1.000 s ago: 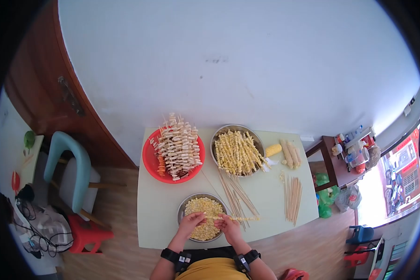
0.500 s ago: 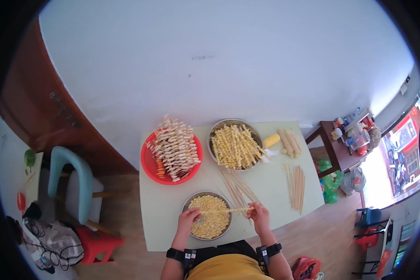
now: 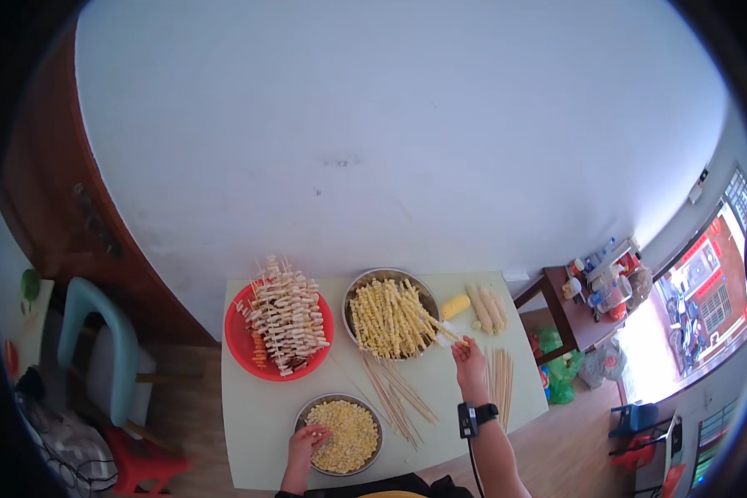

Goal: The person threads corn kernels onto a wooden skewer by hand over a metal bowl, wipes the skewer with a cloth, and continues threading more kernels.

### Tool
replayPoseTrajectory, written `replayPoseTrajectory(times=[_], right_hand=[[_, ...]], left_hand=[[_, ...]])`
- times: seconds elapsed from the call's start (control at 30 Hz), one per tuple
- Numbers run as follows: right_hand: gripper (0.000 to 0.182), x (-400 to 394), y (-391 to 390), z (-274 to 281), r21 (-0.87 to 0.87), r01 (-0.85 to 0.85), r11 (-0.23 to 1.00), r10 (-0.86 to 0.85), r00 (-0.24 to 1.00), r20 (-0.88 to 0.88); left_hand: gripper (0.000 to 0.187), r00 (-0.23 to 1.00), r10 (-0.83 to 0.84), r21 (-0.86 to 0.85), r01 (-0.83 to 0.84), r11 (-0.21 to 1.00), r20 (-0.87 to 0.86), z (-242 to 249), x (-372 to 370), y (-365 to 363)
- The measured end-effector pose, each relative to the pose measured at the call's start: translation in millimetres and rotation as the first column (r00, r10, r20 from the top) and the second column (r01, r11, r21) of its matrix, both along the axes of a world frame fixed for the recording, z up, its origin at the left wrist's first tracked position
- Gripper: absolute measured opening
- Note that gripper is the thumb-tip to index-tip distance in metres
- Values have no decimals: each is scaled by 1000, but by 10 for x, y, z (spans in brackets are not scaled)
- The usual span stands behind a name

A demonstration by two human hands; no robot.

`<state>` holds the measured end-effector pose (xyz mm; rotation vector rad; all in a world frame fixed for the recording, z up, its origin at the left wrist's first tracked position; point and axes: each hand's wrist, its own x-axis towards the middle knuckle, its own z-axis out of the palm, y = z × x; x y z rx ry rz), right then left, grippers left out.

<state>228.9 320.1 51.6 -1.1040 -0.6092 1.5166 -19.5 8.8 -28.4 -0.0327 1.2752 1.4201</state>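
Note:
My left hand (image 3: pixel 309 440) is over the left side of a steel bowl (image 3: pixel 380 440) of loose yellow corn kernels (image 3: pixel 340 436). Its fingers are curled together at the kernels, and whatever is between them is too small to make out. My right hand (image 3: pixel 469 363) is closed on the end of a corn skewer (image 3: pixel 446 330), a thin stick threaded with kernels. That skewer points up and left to the pile of corn skewers (image 3: pixel 390 315) in a second steel bowl (image 3: pixel 430 292). Bare wooden skewers (image 3: pixel 394 394) lie between the two bowls.
A red basin (image 3: pixel 236 344) holds skewers of pale sliced pieces (image 3: pixel 286 319). Near the right edge lie a corn cob (image 3: pixel 455 306), several pale stripped cobs (image 3: pixel 485 309) and more bare sticks (image 3: pixel 500 386). Behind the table (image 3: pixel 249 440) stands a wall (image 3: pixel 373 199).
My right hand has moved up and right with the corn skewer, to the upper bowl. My left hand has let go of the skewer's other end and is at the kernels. The view has shifted.

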Motion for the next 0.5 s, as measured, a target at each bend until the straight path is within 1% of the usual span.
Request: replayPoseTrajectory(times=[0.1,0.13,0.17,0.2,0.23,0.27,0.3,0.33,0.37,0.4,0.43,0.47,0.5], right_hand=[[26,-271,366,-169,12,-43,999,43,999,-33],[29,-352,448,-214,-15,-37,999,36,998,-53],[29,-383,491,-283,-25,-49,999,48,998,-50],[30,-386,516,-352,-4,-126,992,126,992,23],[33,-395,513,-371,13,-201,980,199,975,96],[33,-376,500,-383,3,-202,979,201,975,95],[34,-353,437,-318,12,-213,977,203,943,263],[36,-325,386,-266,18,-226,974,197,885,422],[36,-280,348,-227,6,-220,975,197,884,423],[35,-211,292,-207,-14,-249,968,222,836,501],[35,-148,257,-198,-32,-275,961,243,783,573],[36,-86,226,-199,2,-262,965,204,755,623],[36,-42,197,-182,-1,-249,968,196,757,623]], left_hand=[[26,1000,-1,-5,1,1000,-11,-18,-4,-82],[26,1000,14,-10,-14,1000,-7,-18,6,-83],[25,999,7,-26,-9,1000,-45,-7,4,-86],[25,997,-4,-43,1,999,-83,6,-3,-92],[25,997,-1,-53,-3,999,-82,17,-18,-81],[24,993,-32,-96,21,995,-118,29,-32,-55],[23,986,-68,-143,47,989,-149,35,-30,-40],[23,987,-74,-154,51,987,-146,39,-30,-12],[22,962,-110,-107,86,991,-251,30,-22,19],[21,925,-144,-68,129,989,-353,-4,-6,-1],[21,924,-158,-79,139,987,-349,-73,-2,-10],[20,906,-175,-70,160,985,-385,-153,-1,1],[20,887,-190,-58,183,981,-421,-214,7,17]])
